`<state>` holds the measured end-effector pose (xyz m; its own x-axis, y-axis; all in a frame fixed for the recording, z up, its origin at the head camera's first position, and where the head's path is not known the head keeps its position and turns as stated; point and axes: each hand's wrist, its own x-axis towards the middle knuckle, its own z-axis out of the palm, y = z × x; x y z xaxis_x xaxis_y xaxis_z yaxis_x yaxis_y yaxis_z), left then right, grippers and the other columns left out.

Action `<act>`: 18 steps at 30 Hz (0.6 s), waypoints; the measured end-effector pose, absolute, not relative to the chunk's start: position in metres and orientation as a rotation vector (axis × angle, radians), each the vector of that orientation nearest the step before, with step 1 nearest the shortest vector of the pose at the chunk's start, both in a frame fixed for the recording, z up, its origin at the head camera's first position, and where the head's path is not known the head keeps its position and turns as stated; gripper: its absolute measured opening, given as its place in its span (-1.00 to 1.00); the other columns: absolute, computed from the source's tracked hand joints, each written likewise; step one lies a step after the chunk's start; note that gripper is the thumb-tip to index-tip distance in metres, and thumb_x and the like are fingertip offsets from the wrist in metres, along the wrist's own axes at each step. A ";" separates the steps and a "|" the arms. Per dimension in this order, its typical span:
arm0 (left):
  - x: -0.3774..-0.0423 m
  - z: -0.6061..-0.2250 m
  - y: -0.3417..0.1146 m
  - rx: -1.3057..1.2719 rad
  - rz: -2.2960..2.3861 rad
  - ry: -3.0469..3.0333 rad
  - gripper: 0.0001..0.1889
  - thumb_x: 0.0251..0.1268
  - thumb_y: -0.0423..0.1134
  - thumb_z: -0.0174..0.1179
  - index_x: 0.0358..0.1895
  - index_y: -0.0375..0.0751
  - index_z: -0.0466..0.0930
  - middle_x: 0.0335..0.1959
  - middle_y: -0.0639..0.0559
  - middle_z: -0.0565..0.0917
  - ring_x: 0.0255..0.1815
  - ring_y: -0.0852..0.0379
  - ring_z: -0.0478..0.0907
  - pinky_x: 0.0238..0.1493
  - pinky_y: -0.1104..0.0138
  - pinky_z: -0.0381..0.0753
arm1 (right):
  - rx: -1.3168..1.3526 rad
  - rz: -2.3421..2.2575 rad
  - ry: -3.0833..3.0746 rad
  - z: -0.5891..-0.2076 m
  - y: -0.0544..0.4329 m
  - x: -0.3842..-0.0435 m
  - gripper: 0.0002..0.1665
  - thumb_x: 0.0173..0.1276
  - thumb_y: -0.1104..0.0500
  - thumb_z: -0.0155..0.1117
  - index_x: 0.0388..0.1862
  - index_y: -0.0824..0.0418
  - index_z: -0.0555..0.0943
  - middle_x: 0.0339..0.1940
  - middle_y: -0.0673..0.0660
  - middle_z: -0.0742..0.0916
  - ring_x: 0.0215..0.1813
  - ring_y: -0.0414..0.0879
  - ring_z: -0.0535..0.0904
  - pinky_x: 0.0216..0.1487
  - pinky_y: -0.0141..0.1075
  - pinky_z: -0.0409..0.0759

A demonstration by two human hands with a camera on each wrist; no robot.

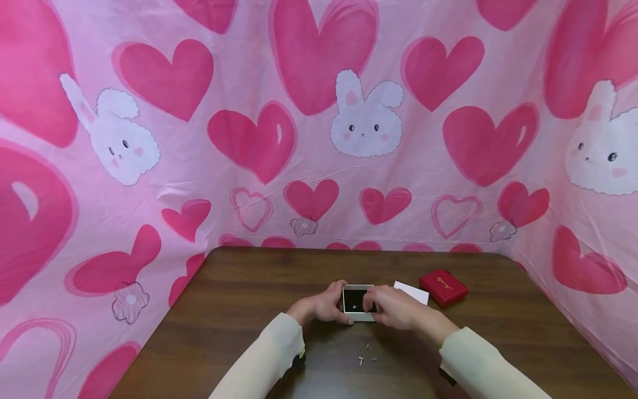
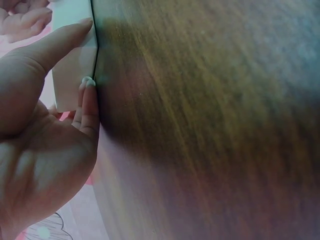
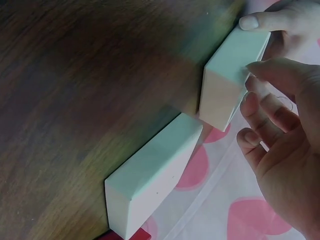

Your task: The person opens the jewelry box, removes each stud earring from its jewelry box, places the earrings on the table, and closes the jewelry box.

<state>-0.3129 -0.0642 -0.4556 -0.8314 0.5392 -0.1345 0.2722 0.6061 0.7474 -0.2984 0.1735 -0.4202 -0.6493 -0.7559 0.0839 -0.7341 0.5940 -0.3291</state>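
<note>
A small white box (image 1: 360, 317) with a black insert (image 1: 352, 296) stands on the table, and my left hand (image 1: 326, 303) grips its left side between thumb and fingers. A tiny silver star-shaped stud (image 1: 354, 307) shows on the insert. My right hand (image 1: 396, 306) is bent over the box's right part. In the right wrist view its thumb (image 3: 280, 72) and index finger come together at the box rim, the other fingers loosely curled. Whether something small lies between those fingertips is hidden. Small silver earring studs (image 1: 361, 361) lie on the table in front of the box.
A white box part (image 1: 412, 292) rests on the table to the right of the held box, partly behind my right hand. Beyond it lies a red box (image 1: 443, 288) with gold lettering. A pink cloth (image 1: 319, 166) with hearts and rabbits surrounds the brown wooden table (image 1: 239, 327).
</note>
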 end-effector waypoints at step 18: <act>-0.316 -0.458 -0.061 0.717 1.032 2.550 -0.14 0.09 -0.24 0.55 0.36 -0.30 0.15 0.09 -0.08 0.31 -0.02 0.10 0.33 0.10 0.28 0.38 | -1.398 -0.520 2.824 -0.421 0.164 -0.313 -0.84 0.26 0.31 0.46 -0.22 0.14 0.69 -0.28 -0.01 0.66 -0.27 -0.06 0.63 -0.26 -0.21 0.60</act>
